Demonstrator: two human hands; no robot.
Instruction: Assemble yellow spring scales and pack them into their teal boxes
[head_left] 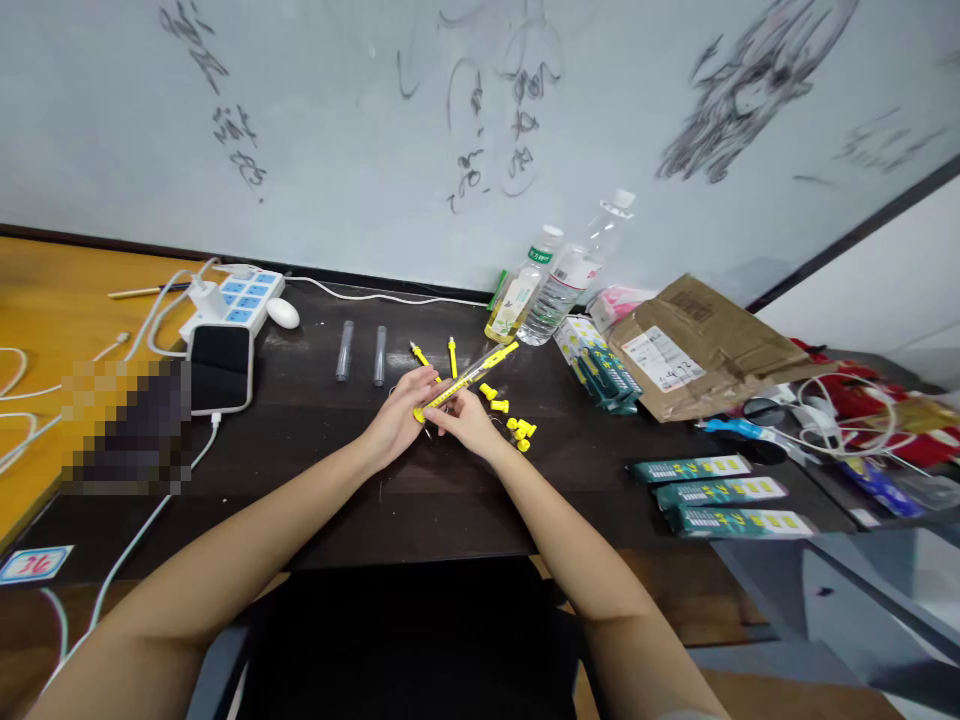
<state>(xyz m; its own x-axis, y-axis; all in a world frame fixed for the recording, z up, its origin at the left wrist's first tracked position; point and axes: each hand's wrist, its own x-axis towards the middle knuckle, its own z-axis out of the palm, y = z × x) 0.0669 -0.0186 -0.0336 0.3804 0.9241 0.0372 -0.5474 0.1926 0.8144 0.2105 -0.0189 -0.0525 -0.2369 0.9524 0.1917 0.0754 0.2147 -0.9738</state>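
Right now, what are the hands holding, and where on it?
Both hands hold one yellow pen. The left hand and right hand pinch its lower end; the rest angles up to the right, free. Exact finger placement is too small to tell.

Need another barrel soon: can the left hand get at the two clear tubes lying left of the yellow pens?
Probably yes: the clear tubes lie on bare desk just beyond the left hand, nothing between, though it now grips the yellow pen.
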